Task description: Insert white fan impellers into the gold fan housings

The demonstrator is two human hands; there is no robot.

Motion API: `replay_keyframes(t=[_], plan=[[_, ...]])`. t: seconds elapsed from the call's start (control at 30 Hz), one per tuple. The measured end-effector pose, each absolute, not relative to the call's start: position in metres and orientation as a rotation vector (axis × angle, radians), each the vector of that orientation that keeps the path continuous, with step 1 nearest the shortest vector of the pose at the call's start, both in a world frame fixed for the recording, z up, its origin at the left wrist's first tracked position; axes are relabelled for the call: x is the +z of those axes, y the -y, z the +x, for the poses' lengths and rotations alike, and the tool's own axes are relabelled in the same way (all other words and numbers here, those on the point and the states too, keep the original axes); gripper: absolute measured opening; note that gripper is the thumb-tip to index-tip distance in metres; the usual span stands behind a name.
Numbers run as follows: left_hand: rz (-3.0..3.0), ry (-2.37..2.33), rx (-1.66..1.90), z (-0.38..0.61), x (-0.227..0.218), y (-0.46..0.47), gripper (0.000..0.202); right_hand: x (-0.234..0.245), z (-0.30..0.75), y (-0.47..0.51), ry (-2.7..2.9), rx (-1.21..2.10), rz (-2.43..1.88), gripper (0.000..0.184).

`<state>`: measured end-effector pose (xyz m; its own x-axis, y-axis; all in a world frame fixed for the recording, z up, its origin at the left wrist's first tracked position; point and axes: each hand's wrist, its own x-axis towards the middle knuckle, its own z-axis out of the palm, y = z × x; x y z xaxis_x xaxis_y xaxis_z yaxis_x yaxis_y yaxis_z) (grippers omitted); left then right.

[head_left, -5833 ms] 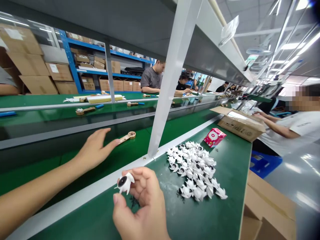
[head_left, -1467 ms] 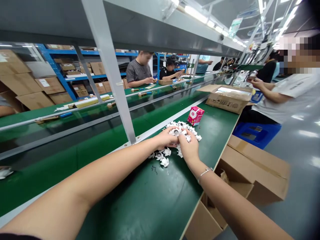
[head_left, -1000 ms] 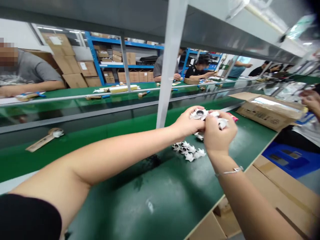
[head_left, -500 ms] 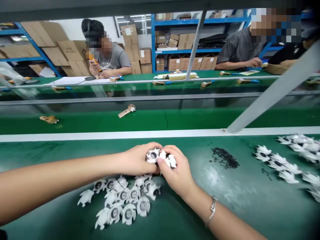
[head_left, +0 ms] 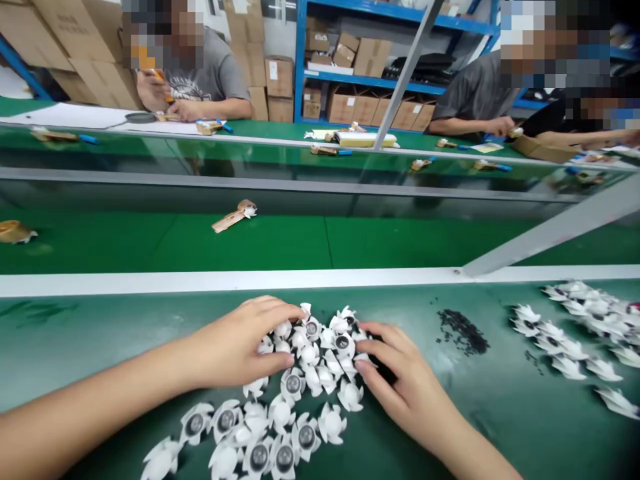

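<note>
A loose heap of small white finned plastic parts (head_left: 310,353) lies on the green worktop, several showing a dark round centre. My left hand (head_left: 235,347) curves around the heap's left side, thumb and fingers apart and touching the outer parts. At the right side, the fingertips of my right hand (head_left: 405,380) rest against parts at the edge, its fingers spread. Neither hand grips a part. More white finned parts (head_left: 257,457) spread toward me, some face up and some turned over.
Small black pieces (head_left: 463,332) lie in a pile to the right, beside rows of white finned parts (head_left: 555,340). Beyond the white ledge (head_left: 300,279), a green belt (head_left: 280,247) carries a tan item (head_left: 235,217). A slanted grey post (head_left: 545,223) rises at right. Co-workers sit opposite.
My hands were together over a clump of white parts; now they are apart, with the parts lying in a heap between them. The view has shifted, and the belt items appear further left.
</note>
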<state>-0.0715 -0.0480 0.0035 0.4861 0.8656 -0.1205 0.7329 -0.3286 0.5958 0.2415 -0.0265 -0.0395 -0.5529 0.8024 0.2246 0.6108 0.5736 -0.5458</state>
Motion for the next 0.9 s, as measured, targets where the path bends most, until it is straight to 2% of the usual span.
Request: replay_keyframes(t=[0.1, 0.27, 0.47, 0.57, 0.7, 0.77, 0.9], plan=[[2.219, -1.297, 0.270, -0.058, 0.003, 0.042, 0.056, -0.034, 0.237, 0.029, 2.301, 0.537, -1.199, 0.016], [2.202, -1.400, 0.188, -0.039, 0.000, 0.031, 0.049, -0.025, 0.220, 0.024, 2.440, 0.550, -1.126, 0.038], [2.219, -1.517, 0.215, -0.051, 0.004, 0.030, 0.035, -0.023, 0.248, 0.012, 2.340, 0.501, -1.127, 0.020], [2.373, -1.408, 0.187, -0.049, 0.006, 0.035, 0.026, -0.026, 0.271, 0.014, 2.350, 0.438, -1.213, 0.024], [2.423, -1.310, 0.118, -0.037, 0.003, 0.037, 0.035, -0.033, 0.279, 0.016, 2.455, 0.484, -1.281, 0.035], [2.380, -1.297, 0.125, -0.034, 0.001, 0.036, 0.029, -0.036, 0.274, 0.012, 2.531, 0.466, -1.267, 0.037], [2.339, -1.374, 0.171, -0.037, -0.005, 0.036, 0.012, -0.040, 0.271, 0.001, 2.473, 0.489, -1.171, 0.018]])
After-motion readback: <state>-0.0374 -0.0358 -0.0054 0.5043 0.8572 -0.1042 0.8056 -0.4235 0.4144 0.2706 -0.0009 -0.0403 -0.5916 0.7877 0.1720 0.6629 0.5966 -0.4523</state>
